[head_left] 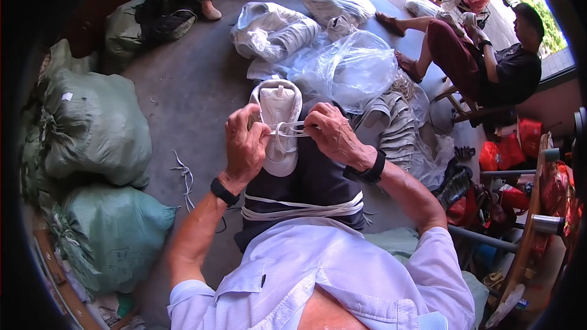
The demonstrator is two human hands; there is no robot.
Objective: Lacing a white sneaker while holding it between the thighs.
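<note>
A white sneaker (280, 102) rests on my dark-clothed legs, its opening at the far end and its rounded toe toward me. Over its front, a white shoelace (287, 128) is drawn sideways in a loop between my hands. My left hand (244, 142) is closed at the shoe's left side, thumb and finger pinching the lace. From the right, my right hand (338, 133) pinches the other side of the loop. Both hands wear dark wristbands. Across my lap lies a bundle of white laces (304, 209).
Stuffed green sacks (95, 128) line the left. Ahead lie clear plastic bags (345, 70) and a stack of pale shoes (396, 125). Loose laces (185, 180) lie on the floor. A person (498, 61) sits at the right, near a rack (527, 226) with red bags.
</note>
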